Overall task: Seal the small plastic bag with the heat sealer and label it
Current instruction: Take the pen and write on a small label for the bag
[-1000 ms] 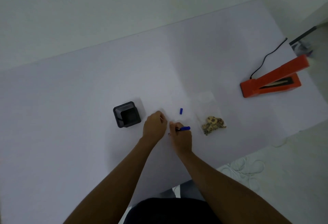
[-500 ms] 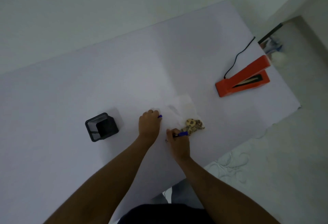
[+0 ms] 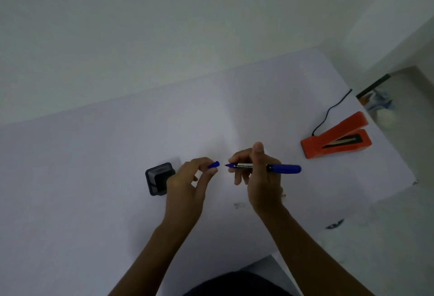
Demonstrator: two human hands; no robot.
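My right hand (image 3: 258,178) grips a blue marker (image 3: 277,168) held level above the table, its bare tip pointing left. My left hand (image 3: 190,178) pinches the blue marker cap (image 3: 213,164) a short gap away from that tip. The orange heat sealer (image 3: 335,138) sits at the table's right end with its arm raised and a black cord running back. The small plastic bag lies mostly hidden under my right hand; only a faint edge and a small dark mark on the table (image 3: 239,205) show.
A black square pen holder (image 3: 158,178) stands on the white table (image 3: 94,166) just left of my left hand. The table's right edge drops off past the sealer, with clutter on the floor (image 3: 380,103) beyond it.
Both hands have lifted off the table. The left hand picked up the cap, and the right hand turned the marker so its tip faces the cap. The view has shifted, and the bag is now hidden.
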